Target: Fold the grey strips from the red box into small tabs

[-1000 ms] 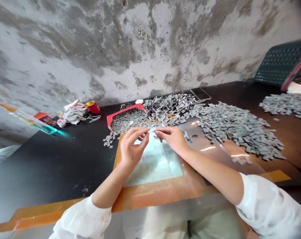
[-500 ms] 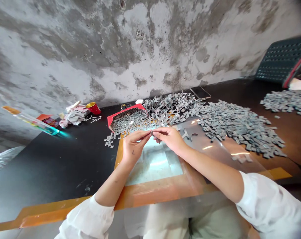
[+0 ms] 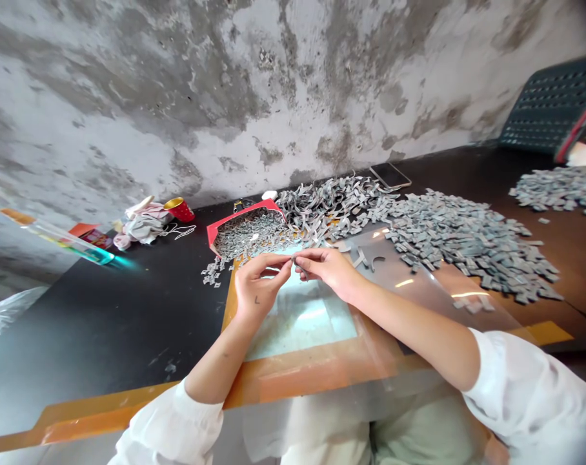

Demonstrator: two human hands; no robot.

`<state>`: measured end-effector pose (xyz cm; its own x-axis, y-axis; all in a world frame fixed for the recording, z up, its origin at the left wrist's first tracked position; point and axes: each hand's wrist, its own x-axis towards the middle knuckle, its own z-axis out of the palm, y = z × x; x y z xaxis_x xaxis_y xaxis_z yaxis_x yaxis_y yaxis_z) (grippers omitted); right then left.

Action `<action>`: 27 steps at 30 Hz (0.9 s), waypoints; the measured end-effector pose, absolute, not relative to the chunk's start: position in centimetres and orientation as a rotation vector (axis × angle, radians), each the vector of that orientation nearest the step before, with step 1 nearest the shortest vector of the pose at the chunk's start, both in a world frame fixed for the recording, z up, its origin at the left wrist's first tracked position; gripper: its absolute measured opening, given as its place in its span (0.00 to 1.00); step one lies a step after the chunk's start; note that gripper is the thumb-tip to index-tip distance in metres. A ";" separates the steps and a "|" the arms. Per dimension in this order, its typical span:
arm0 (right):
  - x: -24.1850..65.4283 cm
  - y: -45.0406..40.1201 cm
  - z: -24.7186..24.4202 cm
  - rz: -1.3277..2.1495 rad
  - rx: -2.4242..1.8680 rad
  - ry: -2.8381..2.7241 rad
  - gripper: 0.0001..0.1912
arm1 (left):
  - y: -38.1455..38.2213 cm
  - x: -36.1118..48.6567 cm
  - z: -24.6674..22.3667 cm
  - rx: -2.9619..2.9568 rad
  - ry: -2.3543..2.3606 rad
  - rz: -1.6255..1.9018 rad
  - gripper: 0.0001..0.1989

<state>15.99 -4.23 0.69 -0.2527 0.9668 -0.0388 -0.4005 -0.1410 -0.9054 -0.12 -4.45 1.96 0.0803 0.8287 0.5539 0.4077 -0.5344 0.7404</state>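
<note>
Over the pale lit panel [image 3: 307, 316], my left hand [image 3: 260, 284] and my right hand [image 3: 329, 268] meet at the fingertips. A small dark grey piece [image 3: 300, 266] is pinched in my right hand. Thumb and forefinger of my left hand close at its left end; what they grip there is too small to make out. Behind my hands lies a red-edged box [image 3: 247, 213] filled with small grey pieces. Loose curved strips [image 3: 365, 259] rest just right of my right hand.
A pile of grey strips [image 3: 332, 200] and a larger pile of flat pieces [image 3: 467, 242] spread to the right. A phone [image 3: 390, 175] lies near the wall. Farther out are a dark basket [image 3: 545, 110], a red cup [image 3: 179, 209] and a clear tube [image 3: 65, 239].
The view has shifted slightly. My hands remain fingertip to fingertip, with a slightly wider gap beneath the left thumb and a small turn of the grey piece.
</note>
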 end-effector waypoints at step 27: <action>15.5 -5.4 1.4 1.865 -0.680 -0.827 0.14 | -4.0 -1.1 1.9 2.350 0.881 1.768 0.11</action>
